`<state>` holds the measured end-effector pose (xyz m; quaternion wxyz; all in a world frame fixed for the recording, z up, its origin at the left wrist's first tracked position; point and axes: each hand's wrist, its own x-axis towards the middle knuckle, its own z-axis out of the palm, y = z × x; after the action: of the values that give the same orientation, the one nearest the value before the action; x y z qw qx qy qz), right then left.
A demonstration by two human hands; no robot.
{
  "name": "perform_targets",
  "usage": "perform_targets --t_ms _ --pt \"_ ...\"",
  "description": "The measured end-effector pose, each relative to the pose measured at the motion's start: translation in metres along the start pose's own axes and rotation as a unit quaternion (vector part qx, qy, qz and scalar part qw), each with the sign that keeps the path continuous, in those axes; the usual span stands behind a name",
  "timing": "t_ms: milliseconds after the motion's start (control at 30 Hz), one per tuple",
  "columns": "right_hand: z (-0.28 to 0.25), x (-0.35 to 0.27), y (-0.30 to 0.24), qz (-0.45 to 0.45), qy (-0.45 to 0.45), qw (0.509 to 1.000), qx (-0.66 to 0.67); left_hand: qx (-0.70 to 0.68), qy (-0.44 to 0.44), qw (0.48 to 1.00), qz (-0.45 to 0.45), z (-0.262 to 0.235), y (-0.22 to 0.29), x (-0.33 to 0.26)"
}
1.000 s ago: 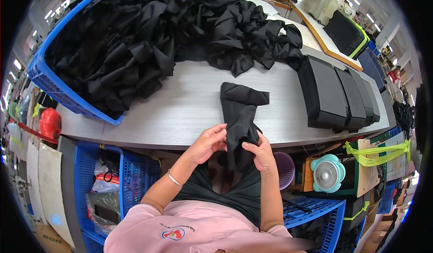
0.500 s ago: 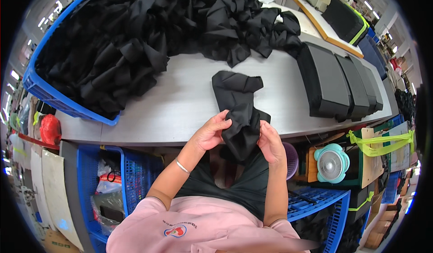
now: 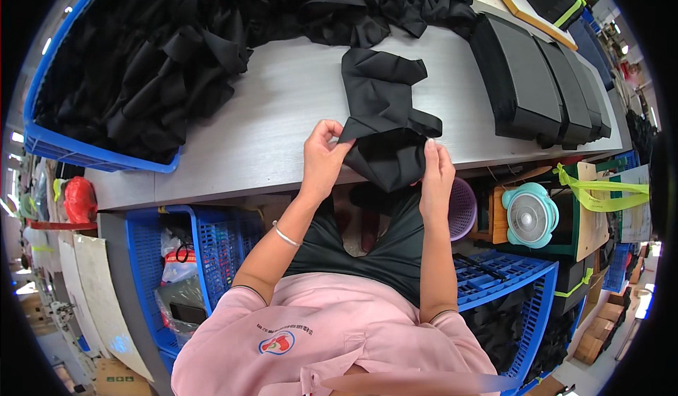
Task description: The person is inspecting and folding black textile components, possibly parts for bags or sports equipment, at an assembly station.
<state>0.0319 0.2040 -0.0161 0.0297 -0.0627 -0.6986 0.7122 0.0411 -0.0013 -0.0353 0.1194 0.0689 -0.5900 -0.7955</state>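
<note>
A sewn black fabric piece (image 3: pixel 381 99) lies partly on the grey table, its near end raised over the front edge and held spread between my hands. My left hand (image 3: pixel 326 157) pinches its left side between thumb and fingers. At the opposite side, my right hand (image 3: pixel 436 177) grips the fabric's edge, with some fingertips hidden behind the cloth. Between the hands the piece gapes into a dark fold, and its lower corner hangs down above my lap.
A blue crate (image 3: pixel 99 157) heaped with black fabric (image 3: pixel 141 78) fills the left of the table (image 3: pixel 268 127). Black box-shaped pieces (image 3: pixel 519 78) stand in a row at the right. Below the edge are a purple basket (image 3: pixel 462 209), a teal fan (image 3: pixel 530 216) and blue crates (image 3: pixel 162 255).
My hands have moved apart and spread the bunched near end of the fabric into an opening. The view has tilted, so the table sits higher in the picture.
</note>
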Motion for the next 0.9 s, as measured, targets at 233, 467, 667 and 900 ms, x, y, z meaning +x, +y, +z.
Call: perform_targets --t_ms 233,467,667,900 --pt "0.010 -0.027 -0.002 -0.022 -0.131 0.988 0.081 -0.041 -0.035 0.998 -0.018 0.014 0.009 -0.022" --pt "-0.008 0.013 -0.001 -0.115 0.139 0.969 -0.168 0.179 0.151 0.961 0.148 -0.013 0.019 0.002" --pt "-0.029 0.015 0.001 -0.172 0.108 0.961 -0.187 0.383 0.085 0.877 0.277 -0.018 0.034 0.024" --pt "-0.069 0.080 -0.066 -0.476 0.281 0.672 -0.492 0.260 0.035 0.963 0.059 0.010 0.008 0.047"
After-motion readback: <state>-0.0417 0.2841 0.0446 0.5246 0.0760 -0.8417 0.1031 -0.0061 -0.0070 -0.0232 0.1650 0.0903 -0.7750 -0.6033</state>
